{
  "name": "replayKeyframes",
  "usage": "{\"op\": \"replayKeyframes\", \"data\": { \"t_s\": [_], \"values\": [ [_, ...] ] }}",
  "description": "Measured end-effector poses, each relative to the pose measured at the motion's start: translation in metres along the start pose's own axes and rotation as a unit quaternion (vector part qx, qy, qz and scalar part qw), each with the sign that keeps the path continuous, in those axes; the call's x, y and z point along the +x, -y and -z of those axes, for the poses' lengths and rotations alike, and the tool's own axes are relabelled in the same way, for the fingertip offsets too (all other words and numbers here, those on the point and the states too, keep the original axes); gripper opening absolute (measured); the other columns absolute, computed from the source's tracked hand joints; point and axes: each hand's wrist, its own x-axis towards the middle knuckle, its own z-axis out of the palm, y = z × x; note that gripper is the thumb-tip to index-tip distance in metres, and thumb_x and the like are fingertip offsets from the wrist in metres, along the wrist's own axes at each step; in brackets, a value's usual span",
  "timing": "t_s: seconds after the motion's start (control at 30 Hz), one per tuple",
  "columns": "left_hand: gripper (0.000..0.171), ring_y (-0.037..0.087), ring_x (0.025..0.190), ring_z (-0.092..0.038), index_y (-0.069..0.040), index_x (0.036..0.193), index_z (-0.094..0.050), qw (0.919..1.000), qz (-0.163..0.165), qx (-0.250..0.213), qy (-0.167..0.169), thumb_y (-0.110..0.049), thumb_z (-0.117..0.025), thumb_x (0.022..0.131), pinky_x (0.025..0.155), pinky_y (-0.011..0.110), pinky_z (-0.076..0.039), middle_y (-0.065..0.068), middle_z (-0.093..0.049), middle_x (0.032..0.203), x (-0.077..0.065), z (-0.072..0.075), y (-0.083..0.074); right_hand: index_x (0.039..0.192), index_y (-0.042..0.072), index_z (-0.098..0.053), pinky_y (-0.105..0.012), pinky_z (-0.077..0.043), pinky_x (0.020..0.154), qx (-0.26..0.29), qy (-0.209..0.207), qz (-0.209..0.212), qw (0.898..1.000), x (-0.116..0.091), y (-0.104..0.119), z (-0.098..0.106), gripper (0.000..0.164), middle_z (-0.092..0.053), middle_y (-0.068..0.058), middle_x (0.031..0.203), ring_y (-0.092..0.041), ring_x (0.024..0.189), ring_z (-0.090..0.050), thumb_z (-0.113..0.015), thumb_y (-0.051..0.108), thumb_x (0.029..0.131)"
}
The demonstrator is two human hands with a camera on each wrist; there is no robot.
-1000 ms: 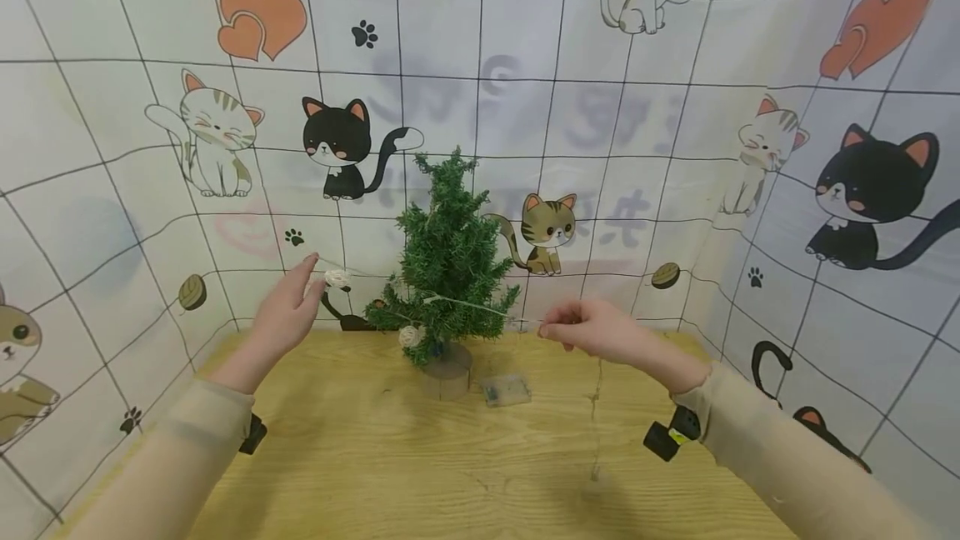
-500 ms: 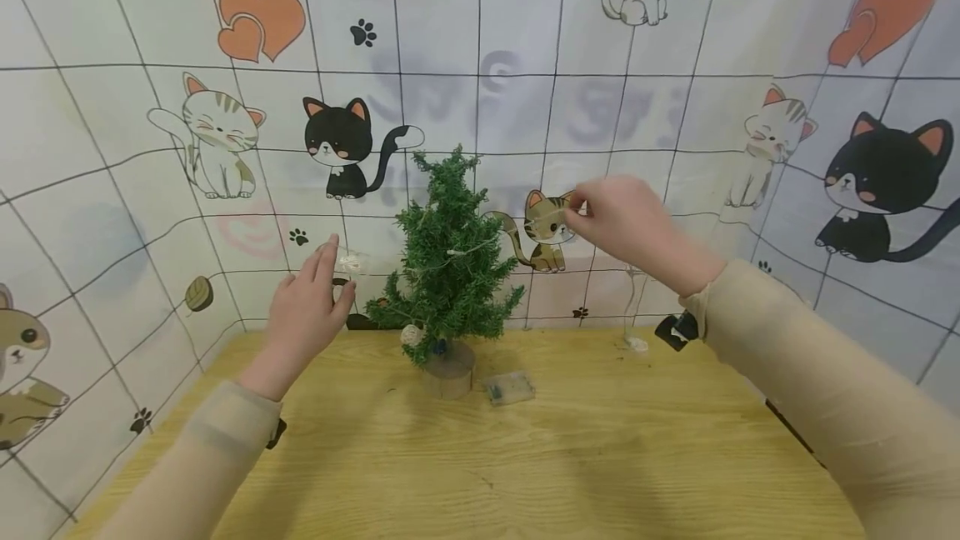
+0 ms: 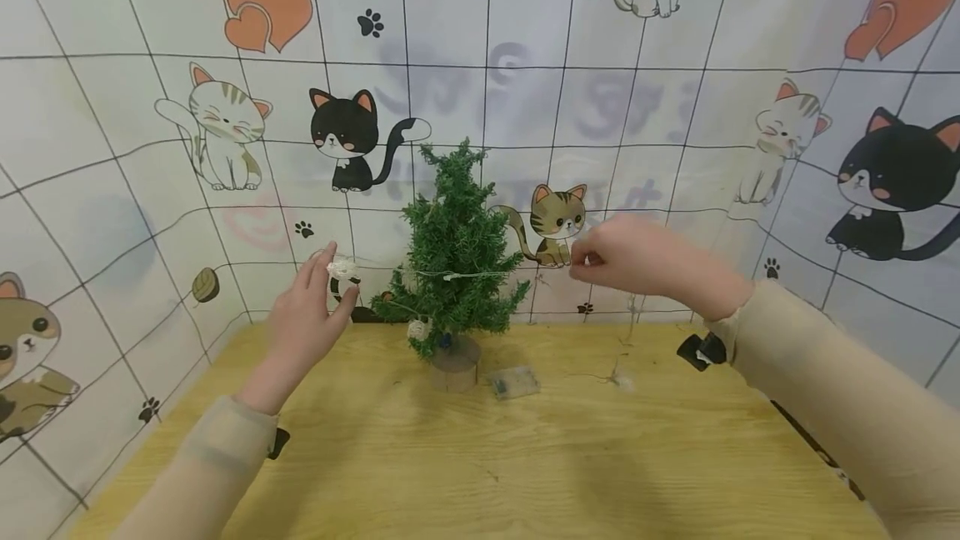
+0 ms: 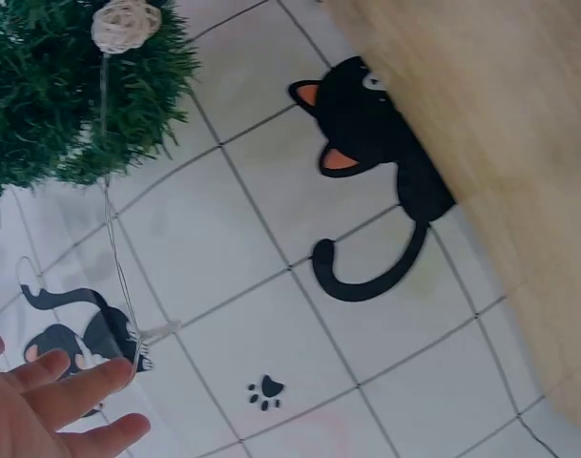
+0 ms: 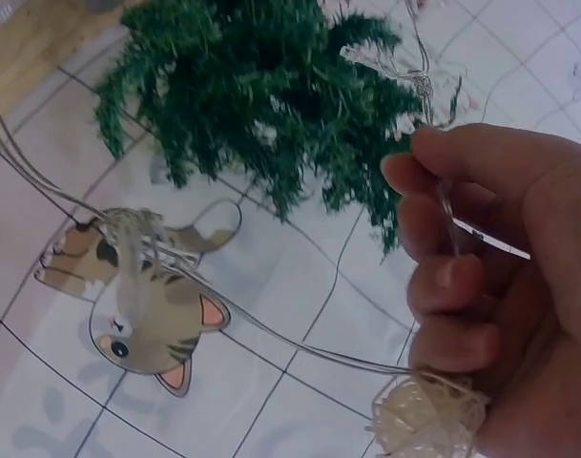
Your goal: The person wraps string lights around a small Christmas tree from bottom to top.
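Observation:
A small green artificial Christmas tree [image 3: 461, 248] stands on a round wooden base [image 3: 455, 365]. My right hand [image 3: 637, 257], right of the tree, pinches the thin wire [image 5: 447, 205] of a string of lights between thumb and forefinger. A pale woven ball [image 5: 428, 420] hangs against that hand's lower fingers. Across the tree's front the wire runs toward my left hand [image 3: 303, 315], whose extended fingers have the wire passing at a fingertip. Close to those fingers is another woven ball [image 3: 343, 268]. A third woven ball [image 4: 126, 26] sits at the tree's lower left branches.
A flat clear plastic box [image 3: 514, 382] lies on the wooden table [image 3: 450, 465] beside the tree base. More wire [image 3: 618, 377] trails down to the tabletop below my right hand. A cat-patterned cloth wall [image 3: 487, 23] closes in the back and sides.
My right hand rose with the wire, then came partway down, ending higher and farther right than at first. My left hand shifted slightly right. The wire now crosses the tree higher up.

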Motion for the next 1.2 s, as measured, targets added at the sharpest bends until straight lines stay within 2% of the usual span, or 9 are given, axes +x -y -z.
{"op": "replayKeyframes", "data": {
  "t_s": [0.17,0.33,0.43,0.5,0.6,0.77,0.9,1.07,1.2],
  "values": [
    [0.066,0.030,0.052,-0.052,-0.018,0.153,-0.028,0.9999,0.012,-0.004,0.008,-0.035,-0.058,0.097,0.039,0.034,-0.031,0.026,-0.050,0.133,-0.010,0.003,0.006,0.077,0.021,-0.070,-0.025,-0.040,0.049,0.026,0.043,0.009,0.999,-0.012,0.010,-0.005,0.014,-0.055,0.015,0.062,-0.003,0.049,-0.042,-0.068,0.015,0.090],
    [0.070,0.038,0.065,-0.058,-0.020,0.156,-0.020,0.9998,0.017,0.007,0.007,-0.039,-0.055,0.098,0.048,0.047,-0.043,0.027,-0.053,0.128,-0.011,0.015,0.000,0.077,0.018,-0.068,-0.026,-0.033,0.049,0.041,0.036,-0.012,0.998,-0.010,0.007,0.007,0.018,-0.048,0.012,0.057,-0.004,0.049,-0.036,-0.065,0.018,0.094],
    [0.074,0.041,0.087,-0.063,-0.027,0.157,-0.007,0.9956,0.051,-0.060,0.050,-0.045,-0.049,0.100,0.058,0.052,-0.048,0.025,-0.048,0.135,-0.004,0.024,-0.009,0.082,0.014,-0.070,-0.028,-0.034,0.052,0.064,0.021,-0.042,0.997,-0.005,-0.001,0.019,0.017,-0.049,0.009,0.058,-0.007,0.050,-0.038,-0.062,0.019,0.096],
    [0.074,0.041,0.100,-0.062,-0.033,0.156,0.000,0.9828,0.080,-0.145,0.081,-0.046,-0.047,0.100,0.065,0.054,-0.051,0.024,-0.041,0.143,0.003,0.031,-0.015,0.085,0.011,-0.070,-0.030,-0.036,0.053,0.085,0.007,-0.071,0.994,-0.001,-0.008,0.027,0.018,-0.052,0.005,0.059,-0.011,0.051,-0.041,-0.061,0.019,0.097],
    [0.074,0.039,0.124,-0.050,-0.037,0.155,0.004,0.9471,0.114,-0.283,0.101,-0.041,-0.047,0.101,0.093,0.058,-0.043,0.021,-0.031,0.151,0.014,0.038,-0.023,0.092,0.009,-0.072,-0.034,-0.041,0.056,0.109,-0.017,-0.109,0.988,0.005,-0.016,0.037,0.018,-0.060,0.001,0.066,-0.016,0.057,-0.052,-0.060,0.021,0.098],
    [0.065,0.028,0.128,-0.047,-0.032,0.156,-0.010,0.9110,0.094,-0.397,0.058,-0.020,-0.046,0.103,0.103,0.035,-0.038,0.014,-0.037,0.148,0.031,0.051,-0.036,0.091,0.010,-0.072,-0.036,-0.042,0.059,0.099,-0.045,-0.149,0.983,0.015,-0.026,0.047,0.022,-0.061,-0.002,0.068,-0.019,0.062,-0.055,-0.058,0.026,0.098],
    [0.063,0.024,0.132,-0.044,-0.029,0.155,-0.023,0.9305,0.022,-0.365,0.028,-0.009,-0.050,0.101,0.100,0.024,-0.039,0.006,-0.038,0.151,0.042,0.059,-0.048,0.092,0.010,-0.072,-0.035,-0.038,0.058,0.080,-0.056,-0.152,0.984,0.021,-0.031,0.051,0.024,-0.056,-0.003,0.062,-0.020,0.056,-0.047,-0.057,0.027,0.098],
    [0.062,0.020,0.140,-0.032,-0.020,0.152,-0.034,0.9639,-0.099,-0.247,0.010,-0.006,-0.058,0.096,0.108,0.038,-0.034,0.000,-0.035,0.154,0.053,0.070,-0.064,0.095,0.007,-0.072,-0.035,-0.038,0.059,0.068,-0.058,-0.157,0.984,0.026,-0.034,0.058,0.027,-0.056,-0.003,0.064,-0.019,0.057,-0.046,-0.056,0.029,0.098],
    [0.055,0.028,0.135,-0.040,-0.015,0.149,-0.040,0.9693,-0.225,-0.095,-0.026,-0.015,-0.055,0.096,0.106,0.048,-0.035,0.005,-0.038,0.152,0.063,0.080,-0.078,0.097,0.006,-0.071,-0.036,-0.039,0.061,0.055,-0.062,-0.171,0.982,0.027,-0.038,0.067,0.030,-0.059,-0.005,0.067,-0.020,0.060,-0.049,-0.055,0.031,0.098]
  ]
}}
